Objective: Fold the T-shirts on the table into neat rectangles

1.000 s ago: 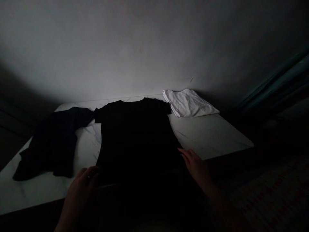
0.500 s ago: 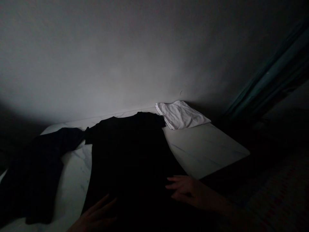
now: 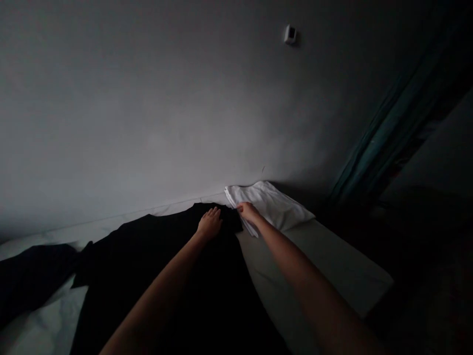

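Observation:
A black T-shirt [image 3: 148,261] lies spread on a pale marble-patterned surface [image 3: 314,266]. My left hand [image 3: 210,223] rests on the shirt near its right shoulder, palm down with the fingers stretched out. At the tip of the right sleeve is my right hand [image 3: 247,211], its fingers pressed together on the sleeve edge, beside the folded white cloth [image 3: 279,204]. Part of the white cloth is hidden behind that hand.
A dark garment [image 3: 33,271] lies at the left. Behind the surface rises a grey wall [image 3: 148,108] with a small white device [image 3: 290,34]. A teal curtain [image 3: 373,133] hangs at the right.
Both hands have moved forward from the lower part of the shirt to its right shoulder and sleeve. My right hand has closed at the sleeve. The view has tilted up and shifted right.

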Available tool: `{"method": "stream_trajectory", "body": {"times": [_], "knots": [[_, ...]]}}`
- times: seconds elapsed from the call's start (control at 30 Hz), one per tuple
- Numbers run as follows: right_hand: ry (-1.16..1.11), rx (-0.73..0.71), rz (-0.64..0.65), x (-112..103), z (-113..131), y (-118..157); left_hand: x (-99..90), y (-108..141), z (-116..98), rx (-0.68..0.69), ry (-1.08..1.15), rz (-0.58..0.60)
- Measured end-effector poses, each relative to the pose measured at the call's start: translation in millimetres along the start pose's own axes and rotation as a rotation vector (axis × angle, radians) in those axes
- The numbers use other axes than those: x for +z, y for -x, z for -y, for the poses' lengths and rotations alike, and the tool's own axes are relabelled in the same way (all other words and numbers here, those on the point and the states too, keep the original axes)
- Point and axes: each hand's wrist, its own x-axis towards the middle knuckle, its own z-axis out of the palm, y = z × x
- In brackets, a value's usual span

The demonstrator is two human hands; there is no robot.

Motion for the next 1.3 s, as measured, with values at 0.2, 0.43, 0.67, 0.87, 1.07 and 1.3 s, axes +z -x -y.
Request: {"method": "stream_trajectory", "body": {"times": [0.2,0.43,0.67,0.87,1.07,1.3], "knots": [[0.012,-0.077,0.022,31.6,-18.8,-23.3,50.4,-35.3,5.2,-0.152,-0.011,-0.084],[-0.003,-0.194,-0.144,51.6,-26.4,-30.9,68.2,-36.0,8.6,-0.161,-0.018,-0.134],[-0.221,-0.238,-0.221,51.4,-33.2,-40.1,64.3,-34.8,7.6,-0.142,-0.022,-0.121],[-0.045,-0.158,-0.269,26.4,-55.6,-44.1,60.2,-33.0,7.2,-0.138,0.007,-0.112],[0.029,-0.113,-0.165,16.7,-54.6,-41.7,57.1,-32.4,5.3,-0.137,0.048,-0.091],[0.194,0.12,-0.044,8.5,-19.0,15.0,53.9,-32.9,5.5,-0.138,0.065,-0.05]]}}
